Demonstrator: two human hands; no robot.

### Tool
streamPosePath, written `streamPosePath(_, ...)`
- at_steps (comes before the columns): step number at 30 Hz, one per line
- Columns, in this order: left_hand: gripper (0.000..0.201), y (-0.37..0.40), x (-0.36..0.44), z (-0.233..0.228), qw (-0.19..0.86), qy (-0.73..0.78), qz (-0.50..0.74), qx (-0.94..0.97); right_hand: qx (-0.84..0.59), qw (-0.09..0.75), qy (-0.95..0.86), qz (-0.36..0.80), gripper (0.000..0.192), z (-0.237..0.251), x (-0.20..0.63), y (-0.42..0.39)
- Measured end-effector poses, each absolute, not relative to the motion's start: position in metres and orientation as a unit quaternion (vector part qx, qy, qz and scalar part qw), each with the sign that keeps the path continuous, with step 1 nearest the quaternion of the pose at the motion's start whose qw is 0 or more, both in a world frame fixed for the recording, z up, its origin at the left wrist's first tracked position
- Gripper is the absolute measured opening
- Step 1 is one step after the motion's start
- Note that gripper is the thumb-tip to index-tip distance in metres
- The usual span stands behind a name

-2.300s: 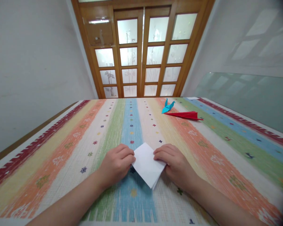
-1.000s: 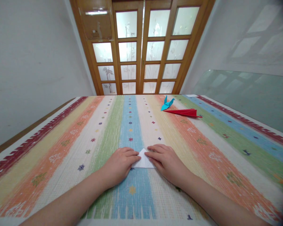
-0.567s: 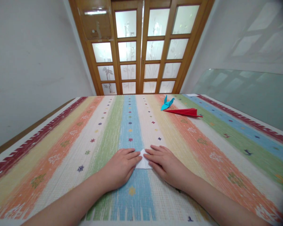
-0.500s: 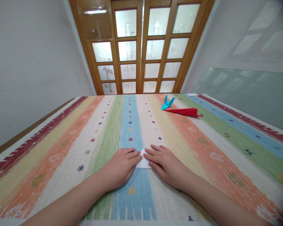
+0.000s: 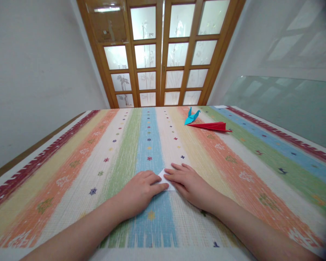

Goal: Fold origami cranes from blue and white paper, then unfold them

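A small folded piece of white paper (image 5: 171,187) lies on the striped tablecloth (image 5: 149,232) in front of me, its pointed tip facing away. From the left, my left hand (image 5: 139,190) rests on the paper, thumb stretched across its near part and the other fingers close to its left edge. My right hand (image 5: 188,184) lies flat over the right side, fingers extended and slightly spread. Both hands cover much of the sheet, so its full outline is hidden.
Toward the far right of the table sit a blue paper crane (image 5: 191,116) and a red folded paper plane (image 5: 210,126), close together. Wooden doors with glass panes (image 5: 146,23) stand beyond the table. A glass panel (image 5: 285,105) leans along the right wall.
My left thumb has moved right across the near part of the paper. My right hand has shifted slightly up. The camera view has tilted a little.
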State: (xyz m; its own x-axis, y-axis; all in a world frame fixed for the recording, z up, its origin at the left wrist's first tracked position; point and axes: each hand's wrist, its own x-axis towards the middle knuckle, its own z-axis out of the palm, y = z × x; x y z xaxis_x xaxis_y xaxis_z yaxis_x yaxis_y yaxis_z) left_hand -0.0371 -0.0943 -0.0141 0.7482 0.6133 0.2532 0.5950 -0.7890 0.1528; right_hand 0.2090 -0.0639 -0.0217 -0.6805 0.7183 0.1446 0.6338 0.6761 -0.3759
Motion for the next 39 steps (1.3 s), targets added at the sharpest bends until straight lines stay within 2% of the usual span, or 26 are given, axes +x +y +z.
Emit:
streamPosePath(16, 0.033, -0.094, -0.035, -0.014, 0.037, 0.335, 0.116, 0.934, -0.364, 0.133, -0.907, 0.163, 0.043, -0.018, 0.209, -0.065)
streamPosePath(25, 0.040, -0.094, -0.039, -0.011, 0.071, 0.332, 0.117, 0.933, -0.419, 0.117, -0.894, 0.110, 0.044, -0.025, 0.203, -0.066)
streamPosePath(33, 0.042, -0.096, -0.042, -0.005, 0.066, 0.323, 0.074, 0.941, -0.461, 0.072, -0.881, 0.077, 0.048, -0.022, 0.199, -0.069)
streamPosePath(39, 0.041, -0.100, -0.043, -0.007, 0.046, 0.320, 0.087, 0.942, -0.452, 0.034, -0.887, 0.093, 0.050, -0.019, 0.213, -0.066)
